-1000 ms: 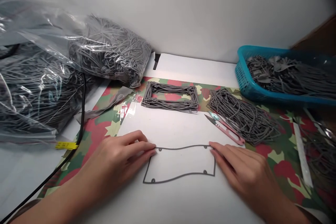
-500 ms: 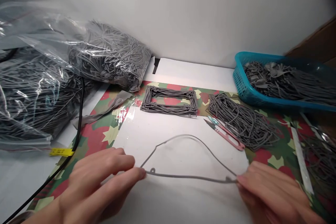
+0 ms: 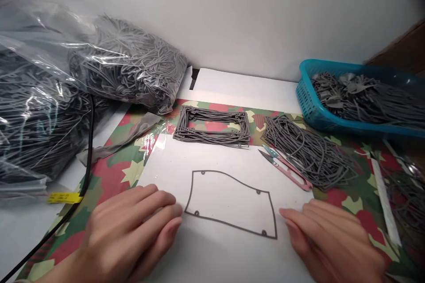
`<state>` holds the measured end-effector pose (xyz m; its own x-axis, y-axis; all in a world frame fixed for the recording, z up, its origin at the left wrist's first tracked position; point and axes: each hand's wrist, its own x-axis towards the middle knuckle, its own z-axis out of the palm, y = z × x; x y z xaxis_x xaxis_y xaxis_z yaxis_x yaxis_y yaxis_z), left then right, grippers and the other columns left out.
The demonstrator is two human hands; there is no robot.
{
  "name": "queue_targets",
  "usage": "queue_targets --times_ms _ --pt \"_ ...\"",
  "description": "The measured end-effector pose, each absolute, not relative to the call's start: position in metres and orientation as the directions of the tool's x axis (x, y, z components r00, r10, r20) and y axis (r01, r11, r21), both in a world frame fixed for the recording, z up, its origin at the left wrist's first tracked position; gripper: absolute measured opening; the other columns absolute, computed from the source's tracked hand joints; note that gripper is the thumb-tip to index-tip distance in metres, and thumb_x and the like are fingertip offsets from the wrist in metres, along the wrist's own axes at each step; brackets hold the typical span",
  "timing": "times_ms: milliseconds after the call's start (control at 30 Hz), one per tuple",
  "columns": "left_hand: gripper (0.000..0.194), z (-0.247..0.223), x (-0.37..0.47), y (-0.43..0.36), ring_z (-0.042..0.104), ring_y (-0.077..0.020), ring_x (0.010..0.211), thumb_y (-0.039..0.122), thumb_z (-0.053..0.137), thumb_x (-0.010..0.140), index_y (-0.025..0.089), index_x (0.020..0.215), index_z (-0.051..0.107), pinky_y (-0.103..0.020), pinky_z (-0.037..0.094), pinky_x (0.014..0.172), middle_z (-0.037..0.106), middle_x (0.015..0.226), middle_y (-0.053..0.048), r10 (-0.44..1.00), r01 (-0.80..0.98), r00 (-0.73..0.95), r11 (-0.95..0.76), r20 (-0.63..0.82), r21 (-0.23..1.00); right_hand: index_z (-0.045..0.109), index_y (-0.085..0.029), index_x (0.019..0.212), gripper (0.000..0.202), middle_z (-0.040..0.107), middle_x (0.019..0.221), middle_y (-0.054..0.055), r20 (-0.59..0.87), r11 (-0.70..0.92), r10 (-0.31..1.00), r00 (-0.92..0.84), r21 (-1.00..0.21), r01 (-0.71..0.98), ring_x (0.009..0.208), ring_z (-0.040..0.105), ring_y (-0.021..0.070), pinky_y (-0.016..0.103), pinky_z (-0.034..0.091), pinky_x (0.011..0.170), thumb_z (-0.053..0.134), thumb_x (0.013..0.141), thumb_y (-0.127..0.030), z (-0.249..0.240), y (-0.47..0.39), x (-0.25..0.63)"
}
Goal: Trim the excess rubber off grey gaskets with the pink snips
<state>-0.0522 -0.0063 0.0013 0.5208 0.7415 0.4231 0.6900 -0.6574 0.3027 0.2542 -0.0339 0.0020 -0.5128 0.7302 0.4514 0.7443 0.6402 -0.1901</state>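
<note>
Gray loop (image 3: 229,224) on white paper (image 3: 199,157)

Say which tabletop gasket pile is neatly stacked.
The rectangular stack, left of the pink-handled snips: its gaskets frame an open centre; the loose pile is tangled.

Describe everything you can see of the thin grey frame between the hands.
The thin grey frame is one closed outline, dark and rubbery-looking, with wavy long sides, four corners and a small loop inside near each. It lies flat, slightly askew, on the white sheet. The left hand and right hand are close by, apparently not touching it.
</note>
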Motion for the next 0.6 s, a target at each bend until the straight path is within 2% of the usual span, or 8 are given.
queue_targets --times_ms 67,167,300,467,600 --pt "0.014 0.001 -0.052 0.001 0.062 -0.0176 0.071 0.017 0.047 0.091 0.022 0.094 0.06 -0.029 0.049 0.065 0.067 0.079 -0.003 0.717 0.665 0.556 -0.687 0.421 0.292 0.058 -0.017 0.096 0.011 0.068 0.063 0.0 0.452 0.631 0.741 -0.496 -0.217 0.745 0.053 0.06 0.0133 0.031 0.046 0.059 0.053 0.09 -0.009 0.0 -0.032 0.252" --pt "0.019 0.001 -0.053 0.009 0.062 -0.0201 0.079 0.014 0.048 0.089 0.02 0.103 0.061 -0.032 0.049 0.071 0.067 0.089 -0.005 0.708 0.67 0.588 -0.697 0.392 0.256 0.06 -0.015 0.096 0.011 0.066 0.06 0.0 0.472 0.626 0.741 -0.479 -0.225 0.747 0.05 0.057 0.0127 0.03 0.044 0.056 0.057 0.089 -0.008 -0.005 -0.03 0.25" --pt "0.024 -0.001 -0.054 0.011 0.058 -0.0235 0.095 0.016 0.049 0.09 0.018 0.112 0.058 -0.036 0.047 0.084 0.065 0.102 -0.008 0.702 0.671 0.614 -0.705 0.36 0.231 0.063 -0.012 0.098 0.012 0.068 0.063 0.001 0.468 0.62 0.741 -0.481 -0.204 0.757 0.053 0.061 0.0131 0.03 0.046 0.057 0.058 0.088 -0.007 -0.009 -0.028 0.249" --pt "0.03 -0.004 -0.052 0.01 0.053 -0.0246 0.108 0.017 0.048 0.092 0.017 0.12 0.054 -0.037 0.042 0.093 0.065 0.114 -0.008 0.706 0.681 0.637 -0.703 0.308 0.204 0.065 -0.008 0.103 0.016 0.069 0.066 0.004 0.451 0.617 0.744 -0.493 -0.181 0.766 0.057 0.064 0.0151 0.031 0.046 0.061 0.059 0.088 -0.007 -0.01 -0.027 0.248" --pt "0.028 -0.005 -0.052 0.011 0.053 -0.024 0.109 0.017 0.045 0.092 0.016 0.119 0.056 -0.036 0.041 0.093 0.066 0.116 -0.007 0.68 0.664 0.657 -0.726 0.325 0.179 0.064 -0.008 0.105 0.017 0.069 0.067 0.004 0.432 0.619 0.745 -0.508 -0.165 0.768 0.057 0.062 0.0154 0.032 0.044 0.062 0.058 0.089 -0.007 -0.01 -0.026 0.247"
